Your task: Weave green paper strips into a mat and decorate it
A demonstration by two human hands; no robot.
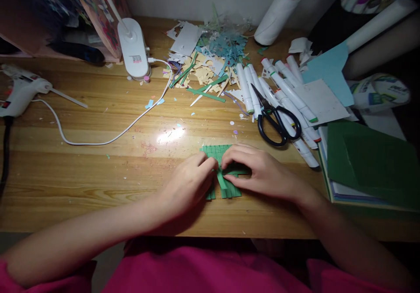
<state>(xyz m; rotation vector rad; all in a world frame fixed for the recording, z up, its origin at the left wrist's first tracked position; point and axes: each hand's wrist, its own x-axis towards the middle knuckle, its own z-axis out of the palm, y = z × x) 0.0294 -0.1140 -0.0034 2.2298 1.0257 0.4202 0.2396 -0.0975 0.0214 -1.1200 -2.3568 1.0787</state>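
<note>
A set of green paper strips [219,152] lies flat on the wooden desk [82,170] near its front edge, some running lengthwise and one crossing them. My left hand [188,184] rests on the strips' left side, its fingertips pinched on a strip. From the right, my right hand [259,170] presses down on the strips, fingers curled and pinching the crossing strip. Both hands cover most of the green paper.
Black-handled scissors [277,122] lie on several white markers [282,93] to the right. A stack of green sheets [370,161] sits far right. Paper scraps [210,63] pile at the back. A white lamp base [133,50] with its cable and a glue gun [19,92] occupy the left.
</note>
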